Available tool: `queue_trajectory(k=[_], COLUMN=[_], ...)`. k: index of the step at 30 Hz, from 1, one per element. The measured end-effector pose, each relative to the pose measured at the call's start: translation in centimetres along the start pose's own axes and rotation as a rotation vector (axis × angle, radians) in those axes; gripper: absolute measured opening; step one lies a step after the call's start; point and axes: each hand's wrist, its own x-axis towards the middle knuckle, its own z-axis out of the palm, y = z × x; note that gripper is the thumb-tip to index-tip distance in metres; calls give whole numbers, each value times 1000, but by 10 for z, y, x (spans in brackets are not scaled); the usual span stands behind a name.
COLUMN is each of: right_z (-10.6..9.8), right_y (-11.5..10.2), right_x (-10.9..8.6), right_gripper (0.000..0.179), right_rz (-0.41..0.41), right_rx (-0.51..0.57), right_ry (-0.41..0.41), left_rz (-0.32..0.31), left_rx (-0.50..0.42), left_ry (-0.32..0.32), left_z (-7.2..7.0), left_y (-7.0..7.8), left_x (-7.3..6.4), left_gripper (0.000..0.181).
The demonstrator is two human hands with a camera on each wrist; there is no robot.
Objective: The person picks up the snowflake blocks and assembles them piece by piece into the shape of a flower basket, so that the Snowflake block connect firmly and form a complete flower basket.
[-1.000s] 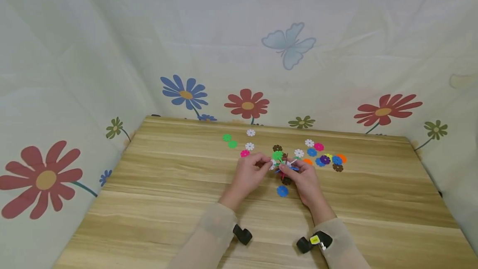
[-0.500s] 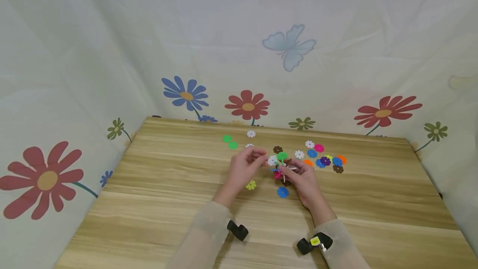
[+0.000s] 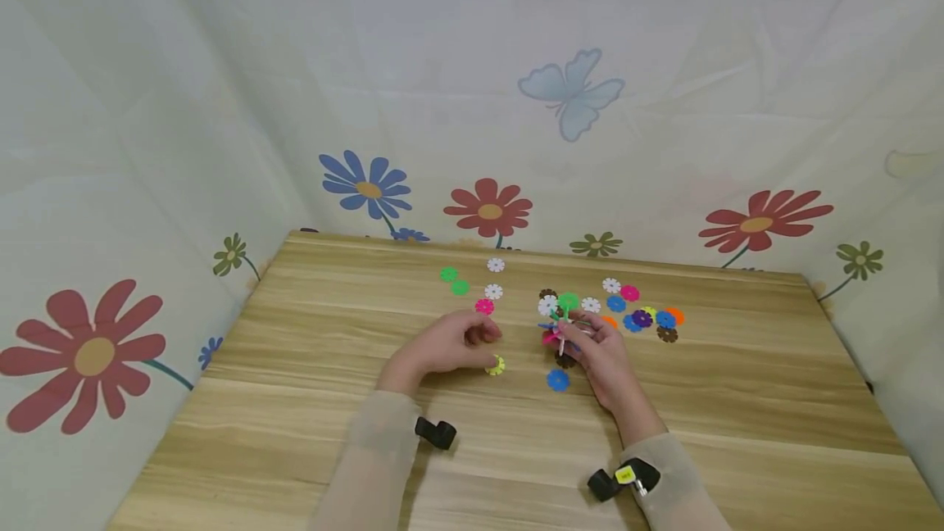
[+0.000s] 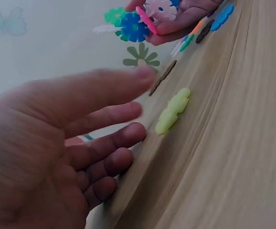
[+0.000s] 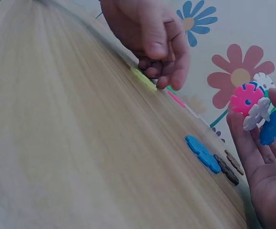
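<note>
My right hand [image 3: 601, 355] grips a cluster of interlocked notched plastic discs [image 3: 560, 330] above the table. Pink, white and blue discs [image 5: 272, 128] of it show in the right wrist view, and a green one [image 3: 568, 301] stands at its top in the head view. My left hand [image 3: 450, 342] is apart from the cluster, low over the table, its fingers bent loosely with nothing between them. Right at its thumb lies a yellow notched disc [image 4: 173, 112], flat on the wood and partly covered by the thumb in the head view.
On the wooden table [image 3: 310, 334] lie several loose discs: two green [image 3: 460, 288], white [image 3: 496, 265] and pink [image 3: 484, 306] at the back left. A blue disc [image 3: 558, 380] lies before the right hand, and a mixed group [image 3: 642, 315] to its right. Flowered cloth [image 3: 413, 88] hangs behind.
My left hand has let go of the cluster and moved left and down toward the yellow disc. The right hand stays in place; the cluster has turned in its fingers.
</note>
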Motion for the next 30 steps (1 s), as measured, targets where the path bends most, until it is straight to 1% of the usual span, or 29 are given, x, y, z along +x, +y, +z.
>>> queue_trajectory(k=[2, 4, 8, 11, 14, 18, 21, 24, 26, 30], right_z=[-1, -2, -2, -2, -2, -3, -3, -3, -3, -2], right_y=[1, 1, 2, 2, 2, 2, 3, 3, 3, 3], right_x=[0, 1, 1, 1, 1, 1, 1, 2, 2, 3], right_gripper=[28, 28, 24, 21, 20, 20, 19, 18, 17, 18], right_rz=[3, 5, 3, 0, -4, -10, -16, -24, -30, -31], right_rx=[12, 25, 44, 49, 50, 57, 66, 74, 72, 68], right_ry=[-8, -16, -22, -18, -15, -8, -2, 6, 8, 14], left_rz=[-5, -6, 16, 45, 58, 48, 26, 10, 12, 36], left_rx=[21, 38, 66, 101, 119, 106, 65, -10, -71, -213], left_ry=[-73, -106, -101, -82, -56, -6, 52, 122, 177, 287], left_z=[-2, -2, -1, 1, 4, 6, 10, 13, 14, 19], left_y=[1, 2, 1, -2, -3, 0, 2, 3, 7, 23], left_x=[-2, -3, -2, 0, 1, 4, 6, 8, 9, 13], left_gripper=[44, 47, 42, 33, 24, 21, 21, 20, 18, 12])
